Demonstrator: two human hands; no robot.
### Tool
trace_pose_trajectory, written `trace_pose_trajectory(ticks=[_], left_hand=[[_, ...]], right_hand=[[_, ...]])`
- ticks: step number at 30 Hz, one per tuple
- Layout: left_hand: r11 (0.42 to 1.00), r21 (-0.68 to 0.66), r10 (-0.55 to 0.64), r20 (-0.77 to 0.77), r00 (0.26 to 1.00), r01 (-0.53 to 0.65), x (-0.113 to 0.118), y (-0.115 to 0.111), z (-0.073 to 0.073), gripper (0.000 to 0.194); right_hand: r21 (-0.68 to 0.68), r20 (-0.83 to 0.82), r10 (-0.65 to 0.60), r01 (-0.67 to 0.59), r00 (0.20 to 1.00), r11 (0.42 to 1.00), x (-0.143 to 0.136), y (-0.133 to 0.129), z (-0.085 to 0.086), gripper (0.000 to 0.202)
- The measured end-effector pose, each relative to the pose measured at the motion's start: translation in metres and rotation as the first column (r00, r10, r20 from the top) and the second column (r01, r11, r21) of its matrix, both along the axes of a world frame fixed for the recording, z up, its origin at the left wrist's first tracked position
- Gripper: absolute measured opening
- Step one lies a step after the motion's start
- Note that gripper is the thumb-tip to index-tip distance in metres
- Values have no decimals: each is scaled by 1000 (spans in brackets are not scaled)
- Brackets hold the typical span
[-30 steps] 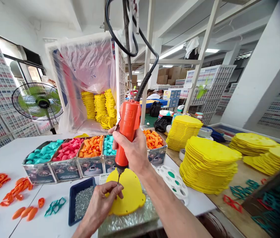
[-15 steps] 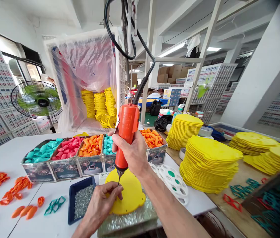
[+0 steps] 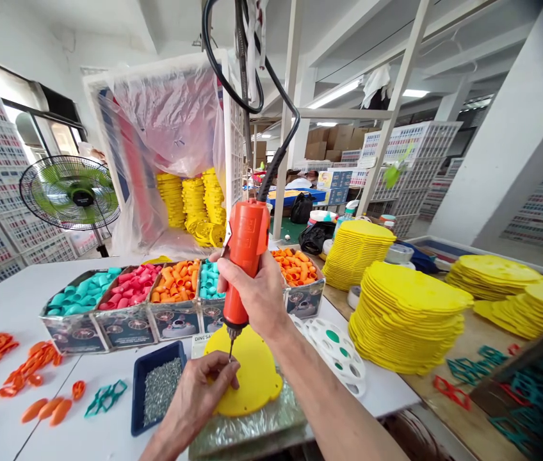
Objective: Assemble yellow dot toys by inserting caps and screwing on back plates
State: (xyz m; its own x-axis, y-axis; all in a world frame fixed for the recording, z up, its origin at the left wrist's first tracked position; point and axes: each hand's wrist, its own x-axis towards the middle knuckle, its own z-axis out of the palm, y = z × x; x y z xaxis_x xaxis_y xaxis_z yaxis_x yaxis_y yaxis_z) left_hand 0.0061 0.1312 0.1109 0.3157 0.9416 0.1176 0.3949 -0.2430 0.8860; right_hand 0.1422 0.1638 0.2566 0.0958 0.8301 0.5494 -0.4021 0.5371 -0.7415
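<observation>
The yellow plate (image 3: 255, 374) lies on a plastic-wrapped pad (image 3: 257, 430), partly beneath the left hand (image 3: 199, 386), whose thumb and forefinger are pinched together around the tip of the thin bit (image 3: 231, 347). Above, the right hand (image 3: 258, 288) wraps the nearly upright orange screwdriver (image 3: 247, 234); a dark blue tray (image 3: 136, 410) sits beside the left hand

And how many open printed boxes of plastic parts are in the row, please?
5 visible, left to right: teal-filled box, pink-filled box, orange-filled box, second teal-filled box, and orange-filled end box. The right hand and red-orange electric screwdriver may hide another.
</observation>
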Motion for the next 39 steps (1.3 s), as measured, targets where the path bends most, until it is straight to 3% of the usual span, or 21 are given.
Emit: trace_pose_trajectory(ticks=[5, 10, 17, 21, 26, 31, 36, 39], left_hand=[[998, -54, 20, 50, 999, -17, 0, 2, -4, 36], [999, -33, 26, 86, 996, -23, -1, 2, -4, 37], [997, 74, 32, -39, 999, -29, 4, 4, 12, 35], [990, 115, -69, -57, 996, 75, 13, 6, 19, 31], [977, 111, -169, -102, 980, 180, 24, 6, 19, 31], [977, 84, -184, -105, 977, 194, 25, 7, 17, 31], [980, 77, -177, -111, 978, 186, 24, 8, 15, 30], [980, 78, -173, -117, 978, 182, 25, 8, 13, 31]], right_hand=[[31, -2, -1, 1, 1000, 1000, 2, 2, 5, 25], [45, 73, -87, 84, 994, 995, 13, 7, 5, 25], [20, 176, -242, 243, 954, 970, 35, 24, -17, 31], [-16, 251, -338, 353, 907, 935, 44, 31, -30, 34], [-25, 273, -299, 317, 914, 948, 51, 34, -39, 32], [-42, 255, -313, 334, 915, 942, 50, 36, -47, 37], [-23, 249, -259, 273, 933, 962, 49, 37, -54, 28], [5, 278, -315, 326, 907, 945, 52, 36, -58, 25]])
